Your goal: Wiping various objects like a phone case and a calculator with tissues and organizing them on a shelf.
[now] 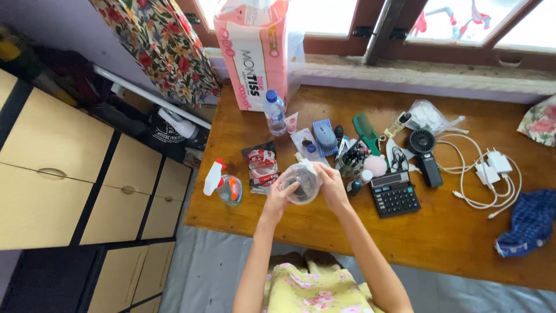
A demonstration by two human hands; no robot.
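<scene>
Both my hands hold a clear round plastic container (pixel 301 182) above the front of the wooden table (pixel 405 237). My left hand (pixel 280 194) grips its left side with fingers curled under it. My right hand (pixel 330 184) grips its right side and top. Something dark shows inside the container. A red snack packet (pixel 262 165) lies just left of it, and a small spray bottle (pixel 223 184) lies further left near the table edge.
A black calculator (pixel 395 194), black handheld fan (pixel 425 153), white chargers with cables (pixel 486 174), a blue cloth (pixel 530 223), a green comb (pixel 365 128), a water bottle (pixel 275 113) and a tall pink package (pixel 255 52) crowd the table. Drawers (pixel 58 168) stand at left.
</scene>
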